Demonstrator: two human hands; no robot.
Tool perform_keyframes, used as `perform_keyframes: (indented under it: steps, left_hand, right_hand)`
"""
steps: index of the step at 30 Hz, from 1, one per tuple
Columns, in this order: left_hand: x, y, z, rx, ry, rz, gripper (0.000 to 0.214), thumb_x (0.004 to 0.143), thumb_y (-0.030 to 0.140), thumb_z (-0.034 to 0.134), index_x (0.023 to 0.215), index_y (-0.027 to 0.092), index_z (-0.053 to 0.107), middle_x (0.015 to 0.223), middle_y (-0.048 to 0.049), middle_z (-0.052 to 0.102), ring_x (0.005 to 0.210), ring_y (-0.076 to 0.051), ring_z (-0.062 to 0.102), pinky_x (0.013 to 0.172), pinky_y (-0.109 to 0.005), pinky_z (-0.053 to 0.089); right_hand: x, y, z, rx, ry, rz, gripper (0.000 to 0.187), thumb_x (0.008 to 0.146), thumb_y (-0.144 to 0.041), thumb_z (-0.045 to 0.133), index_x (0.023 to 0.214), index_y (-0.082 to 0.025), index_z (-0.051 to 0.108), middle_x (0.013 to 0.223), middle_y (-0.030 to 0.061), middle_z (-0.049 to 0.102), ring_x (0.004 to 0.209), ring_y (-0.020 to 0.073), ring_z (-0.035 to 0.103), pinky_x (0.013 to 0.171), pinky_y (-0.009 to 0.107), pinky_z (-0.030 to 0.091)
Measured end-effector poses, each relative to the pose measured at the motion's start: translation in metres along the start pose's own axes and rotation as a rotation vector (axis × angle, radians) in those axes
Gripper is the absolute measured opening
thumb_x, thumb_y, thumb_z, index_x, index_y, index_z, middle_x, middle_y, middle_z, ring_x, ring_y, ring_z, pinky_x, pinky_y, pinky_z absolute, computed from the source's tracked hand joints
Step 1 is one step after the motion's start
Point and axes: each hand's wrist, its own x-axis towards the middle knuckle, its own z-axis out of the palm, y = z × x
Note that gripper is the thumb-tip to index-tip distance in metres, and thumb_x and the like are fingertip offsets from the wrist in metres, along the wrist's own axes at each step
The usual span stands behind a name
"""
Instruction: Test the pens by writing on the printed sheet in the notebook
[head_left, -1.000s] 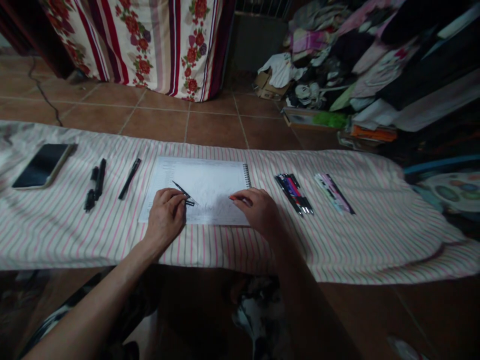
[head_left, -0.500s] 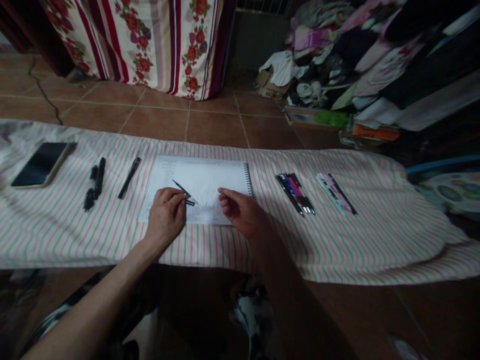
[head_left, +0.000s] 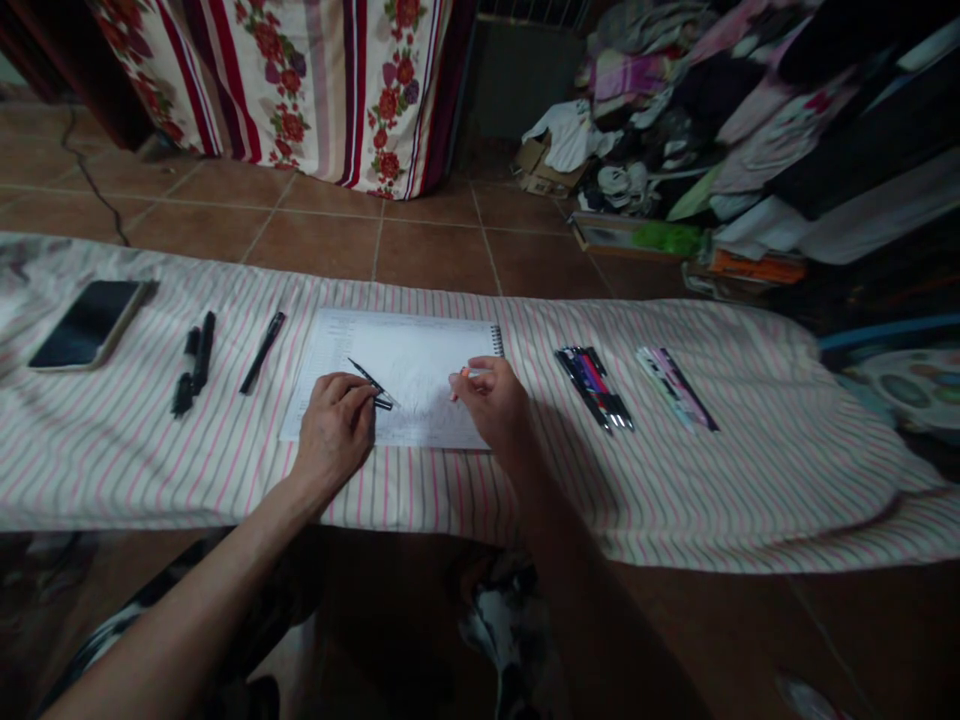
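Note:
A spiral notebook (head_left: 416, 340) with a sheet of paper lies on the striped cloth, marked with faint grey strokes near its lower middle. My left hand (head_left: 335, 420) rests on its left part, thumb and fingers closed on a slim black pen (head_left: 365, 375). The pen's thin tip points up and to the left. A short black piece (head_left: 383, 404) sticks out by the same fingertips; whether it is a separate part I cannot tell. Over the right part of the page, my right hand (head_left: 495, 400) is raised with fingers pinched; anything small between them is too blurred to name.
Left of the notebook lie a black pen (head_left: 262, 352), several black markers (head_left: 199, 358) and a phone (head_left: 86, 325). To its right are a bunch of pens (head_left: 592, 385) and a group of pale pens (head_left: 675, 388). Clothes (head_left: 675, 120) are heaped beyond.
My right hand has lifted and turned, moving slightly right and away from me over the page. My left hand keeps its hold on the pen. The view has shifted slightly.

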Motion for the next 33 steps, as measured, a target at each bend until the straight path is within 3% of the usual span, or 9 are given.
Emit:
perform_keyframes:
  steps: [3,6,11,18,23,26,33]
  left_hand:
    - [0.000,0.000,-0.001,-0.007,0.008,-0.002,0.020,0.085,0.017,0.048,0.091,0.018,0.067,0.094,-0.0085,0.065,0.096,-0.024,0.052,0.086,-0.044,0.048]
    - [0.000,0.000,-0.001,-0.012,0.007,-0.003,0.020,0.085,0.018,0.048,0.090,0.017,0.067,0.094,-0.0092,0.064,0.096,-0.025,0.052,0.086,-0.044,0.048]
    - [0.001,0.000,0.000,-0.008,0.002,-0.002,0.021,0.085,0.018,0.047,0.090,0.018,0.067,0.094,-0.0088,0.064,0.096,-0.025,0.052,0.085,-0.044,0.047]
    - [0.000,0.000,0.000,0.006,-0.001,0.003,0.020,0.085,0.018,0.048,0.090,0.014,0.067,0.094,-0.0102,0.065,0.096,-0.025,0.052,0.086,-0.041,0.047]
    - [0.000,0.000,0.000,-0.001,0.009,0.002,0.020,0.085,0.017,0.048,0.090,0.015,0.067,0.094,-0.0100,0.064,0.096,-0.024,0.052,0.086,-0.040,0.047]
    - [0.000,0.001,-0.001,0.004,0.003,0.004,0.020,0.085,0.018,0.048,0.090,0.016,0.067,0.094,-0.0098,0.064,0.096,-0.024,0.051,0.086,-0.042,0.047]
    - [0.000,0.000,-0.002,-0.001,0.002,-0.001,0.020,0.085,0.018,0.047,0.091,0.017,0.066,0.095,-0.0094,0.064,0.096,-0.024,0.052,0.087,-0.043,0.047]
  right_hand:
    - [0.005,0.010,-0.006,-0.383,0.053,-0.120,0.027,0.073,-0.028,0.064,0.095,-0.017,0.055,0.067,0.0006,0.066,0.062,0.0163,0.061,0.061,0.028,0.041]
    - [0.008,0.016,-0.010,-0.494,0.028,-0.145,0.019,0.076,-0.027,0.060,0.092,-0.018,0.056,0.070,0.0015,0.067,0.065,0.0172,0.064,0.063,0.028,0.042]
    - [0.009,0.018,-0.009,-0.558,0.035,-0.184,0.013,0.078,-0.026,0.060,0.089,-0.019,0.060,0.077,0.0026,0.069,0.069,0.0165,0.065,0.065,0.027,0.043]
    - [0.009,0.018,-0.007,-0.599,0.029,-0.218,0.020,0.078,-0.029,0.061,0.094,-0.016,0.062,0.082,0.0057,0.071,0.070,0.0168,0.064,0.069,0.028,0.044]
    - [0.009,0.019,-0.012,-0.618,0.009,-0.244,0.019,0.084,-0.026,0.051,0.093,-0.015,0.063,0.087,0.0089,0.071,0.079,0.0190,0.065,0.072,0.029,0.044]
    - [0.010,0.019,-0.016,-0.629,0.060,-0.273,0.022,0.084,-0.020,0.045,0.092,-0.016,0.065,0.090,0.0092,0.071,0.084,0.0199,0.065,0.076,0.030,0.044]
    - [0.008,0.008,-0.012,-0.552,0.125,-0.275,0.019,0.078,-0.025,0.052,0.090,-0.018,0.065,0.082,0.0059,0.069,0.072,0.0181,0.062,0.070,0.029,0.044]
